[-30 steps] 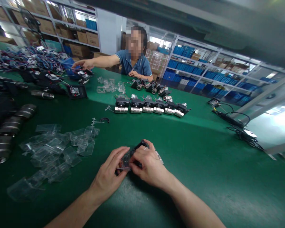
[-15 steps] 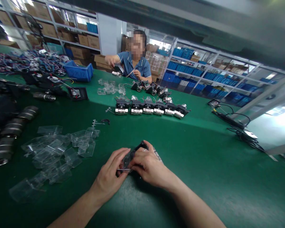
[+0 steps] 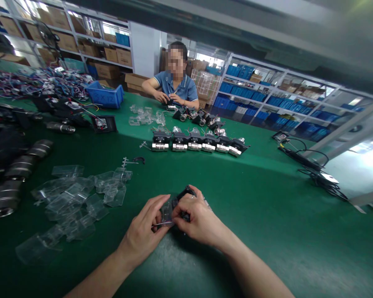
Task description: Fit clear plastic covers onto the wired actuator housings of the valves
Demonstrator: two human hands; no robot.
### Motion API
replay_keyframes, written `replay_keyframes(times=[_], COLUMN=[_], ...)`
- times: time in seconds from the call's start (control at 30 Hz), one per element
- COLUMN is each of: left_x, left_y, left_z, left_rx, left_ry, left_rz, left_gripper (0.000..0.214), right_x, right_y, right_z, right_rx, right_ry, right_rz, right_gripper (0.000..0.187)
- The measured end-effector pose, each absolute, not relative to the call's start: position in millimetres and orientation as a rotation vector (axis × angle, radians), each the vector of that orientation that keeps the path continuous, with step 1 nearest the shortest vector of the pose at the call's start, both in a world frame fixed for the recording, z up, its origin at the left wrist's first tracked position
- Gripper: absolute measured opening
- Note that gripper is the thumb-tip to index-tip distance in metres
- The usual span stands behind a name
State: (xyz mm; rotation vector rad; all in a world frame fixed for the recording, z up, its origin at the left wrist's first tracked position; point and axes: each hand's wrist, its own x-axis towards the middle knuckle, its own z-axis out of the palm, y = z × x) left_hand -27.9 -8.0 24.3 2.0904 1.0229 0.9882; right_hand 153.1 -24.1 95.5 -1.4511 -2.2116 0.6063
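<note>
Close to me over the green table, my left hand has its thumb and fingers closed on a clear plastic cover. My right hand grips a black-housed valve unit, its fingertips pressed in where the cover meets the housing. A bit of the unit's metal body shows behind the right fingers; the rest is hidden by that hand. To the left lies a loose pile of clear plastic covers. Further ahead, several valve units with black housings and shiny metal bodies stand in a row.
Across the table sits a co-worker, hands on another unit. Large metal valves lie at the left edge, with a blue bin and heaped wires behind. Black cables run along the right edge.
My right fingers have shifted slightly at the cover's edge; both hands stay in place. The co-worker's raised hand has come down beside the other hand.
</note>
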Motion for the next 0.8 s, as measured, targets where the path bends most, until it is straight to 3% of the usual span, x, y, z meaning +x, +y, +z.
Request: replay_keyframes(times=[0.8], left_x=[-26.6], left_y=[-7.1], left_z=[24.0], left_rx=[2.151], left_ry=[1.018], left_rz=[1.041], left_gripper=[0.052], right_x=[148.4], right_y=[-23.7], right_z=[91.0], right_rx=[-1.495], right_ry=[-2.164], right_rz=[0.51], right_gripper=[0.008])
